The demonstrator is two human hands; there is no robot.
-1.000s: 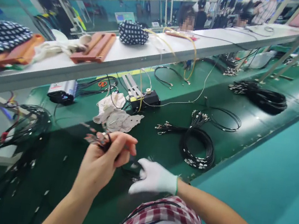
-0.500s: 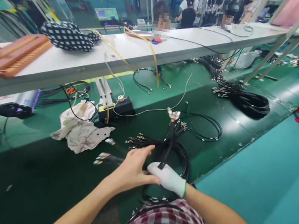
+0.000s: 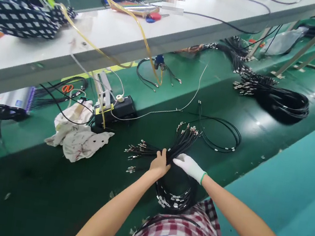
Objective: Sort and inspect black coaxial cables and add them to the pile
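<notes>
In front of my body lies a coil of black cables point(image 3: 185, 140), its metal-tipped ends fanned out to the left and up the bench. My bare left hand point(image 3: 160, 164) is closed around the cables where the two fans of ends cross. From the right, my right hand point(image 3: 190, 167), in a white glove with a green cuff, pinches the same bundle; its fingertips are partly hidden against the cables. White tags point(image 3: 172, 201) show on the lower part of the coil near my checked clothing.
Behind the bundle lies a thin black cable loop point(image 3: 225, 124). A stained cloth point(image 3: 79, 137) and a black power box point(image 3: 116, 111) are to the left. A thick cable coil point(image 3: 283, 98) lies at right. A white shelf point(image 3: 171, 28) runs above; a person sits beyond it.
My left hand has moved from beside the glove onto the bundle and closed. The separate upright cable strand in my right hand now lies with the others. The view has tilted downward.
</notes>
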